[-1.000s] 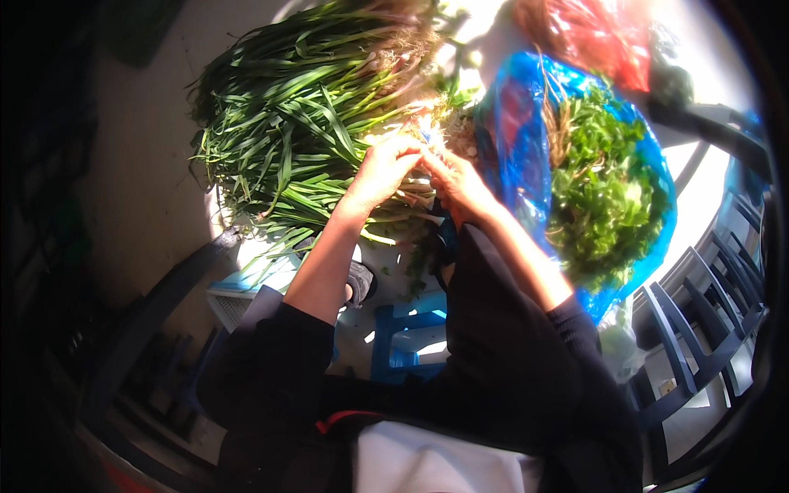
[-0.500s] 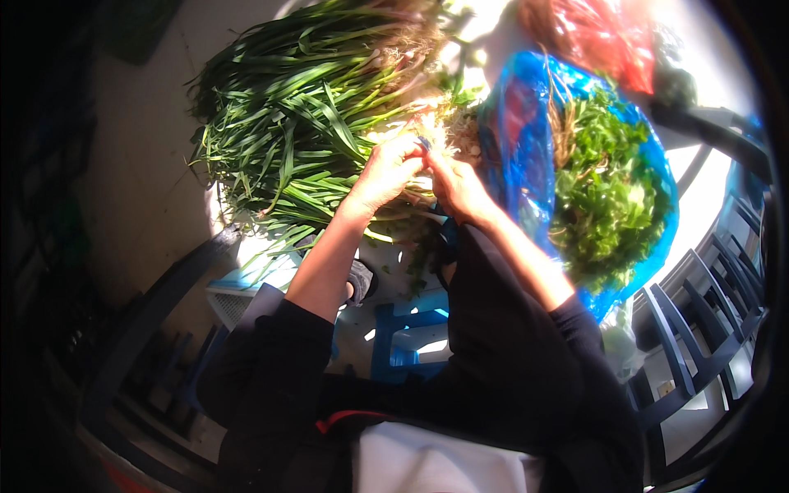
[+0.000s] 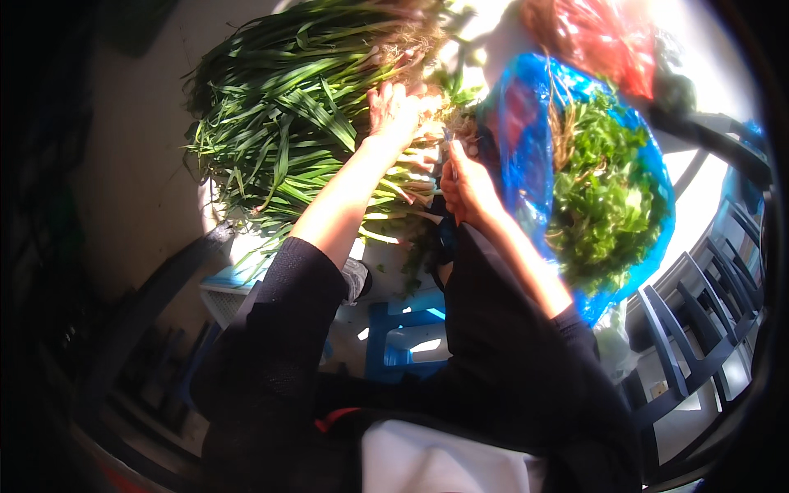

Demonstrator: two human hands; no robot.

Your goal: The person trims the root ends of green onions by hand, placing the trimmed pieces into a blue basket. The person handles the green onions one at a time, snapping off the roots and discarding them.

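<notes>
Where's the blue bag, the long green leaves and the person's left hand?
Blue bag [image 3: 536, 140]: head view, on its left side.
Long green leaves [image 3: 283, 123]: head view, middle of the pile.
Left hand [image 3: 396, 117]: head view, back of the hand.

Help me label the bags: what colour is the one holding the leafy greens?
The bag is blue, seen best in the head view.
</notes>
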